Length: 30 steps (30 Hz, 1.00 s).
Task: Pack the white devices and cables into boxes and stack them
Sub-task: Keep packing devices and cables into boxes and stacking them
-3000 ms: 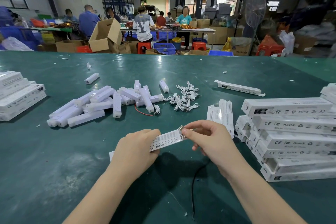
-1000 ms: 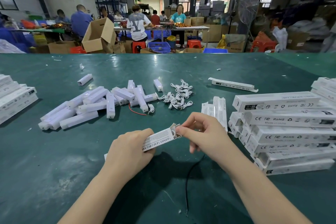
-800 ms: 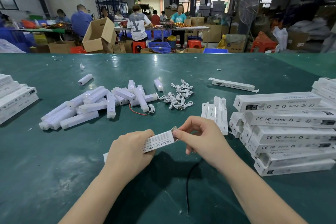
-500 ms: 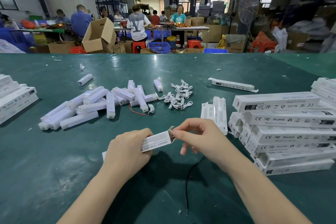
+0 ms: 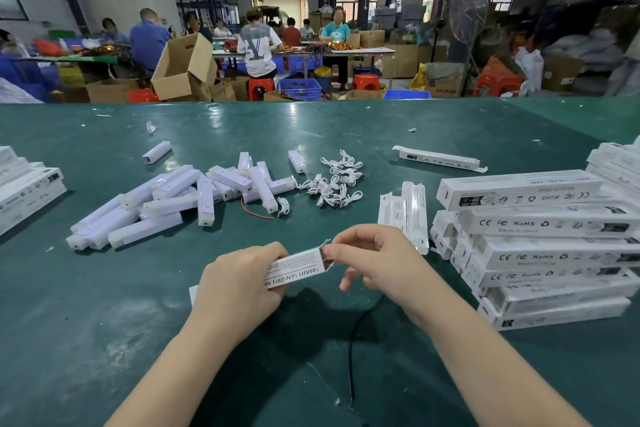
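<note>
While left hand (image 5: 239, 284) grips box (image 5: 298, 269), right hand (image 5: 372, 258) seemingly pinches flap.

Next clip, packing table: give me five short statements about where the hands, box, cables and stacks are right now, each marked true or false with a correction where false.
1. The left hand grips a narrow white box. True.
2. The right hand rests flat on the table. False: it pinches the flap at the open end of the box.
3. The cables lie in a loose pile beyond the hands. True.
4. The stack of boxes stands to the left of the hands. False: it is to their right.
5. The loose white devices are all packed away. False: many lie scattered on the table.
</note>
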### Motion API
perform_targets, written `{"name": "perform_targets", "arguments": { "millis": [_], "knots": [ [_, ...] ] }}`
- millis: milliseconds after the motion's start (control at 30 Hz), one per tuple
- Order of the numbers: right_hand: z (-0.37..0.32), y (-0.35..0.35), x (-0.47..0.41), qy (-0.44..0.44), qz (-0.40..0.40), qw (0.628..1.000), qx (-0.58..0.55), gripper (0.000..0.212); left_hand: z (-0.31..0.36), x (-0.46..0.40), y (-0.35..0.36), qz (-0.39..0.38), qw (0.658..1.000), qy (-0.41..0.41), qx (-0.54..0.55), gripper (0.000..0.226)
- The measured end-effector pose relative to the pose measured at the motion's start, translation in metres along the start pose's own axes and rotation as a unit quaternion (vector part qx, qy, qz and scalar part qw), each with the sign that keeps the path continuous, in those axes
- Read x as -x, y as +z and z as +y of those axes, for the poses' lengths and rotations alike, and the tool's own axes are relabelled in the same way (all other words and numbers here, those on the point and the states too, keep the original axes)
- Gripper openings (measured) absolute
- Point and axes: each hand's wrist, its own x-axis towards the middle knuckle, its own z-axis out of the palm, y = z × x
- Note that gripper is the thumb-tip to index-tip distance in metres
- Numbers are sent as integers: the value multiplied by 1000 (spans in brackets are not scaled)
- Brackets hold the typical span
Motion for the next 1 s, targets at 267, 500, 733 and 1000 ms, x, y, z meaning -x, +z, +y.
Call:
{"name": "perform_targets", "arguments": {
  "millis": [267, 500, 733, 1000],
  "knots": [
    [1, -2, -2, -51, 6, 997, 55, 11, 2, 2, -4, -2, 1000, 4, 8, 13],
    [6, -3, -5, -4, 55, 998, -24, 12, 8, 1, -11, 20, 998, 48, -41, 34],
    [6, 5, -3, -48, 45, 997, -42, 9, 4, 2, -10, 54, 995, 42, -68, 40],
    [5, 4, -3, 20, 45, 998, -40, 13, 6, 0, -7, 54, 995, 43, -72, 39]
  ]
}}
